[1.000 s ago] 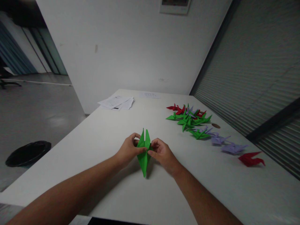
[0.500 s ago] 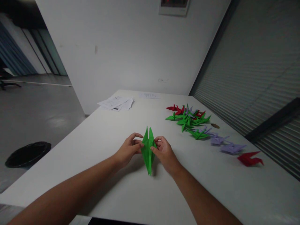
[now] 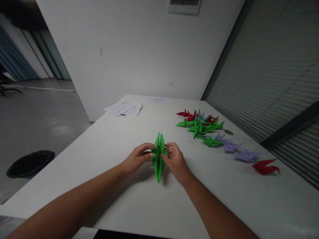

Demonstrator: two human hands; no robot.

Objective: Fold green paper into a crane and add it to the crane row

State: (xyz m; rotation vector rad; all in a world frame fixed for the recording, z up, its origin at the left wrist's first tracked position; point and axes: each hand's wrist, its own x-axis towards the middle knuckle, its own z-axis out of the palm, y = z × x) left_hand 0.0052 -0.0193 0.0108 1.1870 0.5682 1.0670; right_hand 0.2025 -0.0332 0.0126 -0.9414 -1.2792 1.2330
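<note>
Between my hands, over the middle of the white table (image 3: 119, 202), is a piece of folded green origami paper (image 3: 159, 161). It is long and pointed, with two slim tips upward and a narrow end toward me. My left hand (image 3: 139, 156) pinches its left side between thumb and fingers. On the right edge, my right hand (image 3: 174, 160) grips it, thumb across the front and fingers partly hidden behind. A shadow falls on the table under the paper.
Folded paper cranes (image 3: 199, 127) in green, red and purple lie piled at the right, trailing to a red crane (image 3: 266, 167). A brown round disc (image 3: 228, 132) lies beside them. Printed sheets (image 3: 123, 109) rest at the back left. A black-lined bin (image 3: 30, 164) stands on the floor.
The green paper's side layers have spread, showing more folds along its middle. My left fingers have shifted slightly right with it; my right hand stays nearly in place.
</note>
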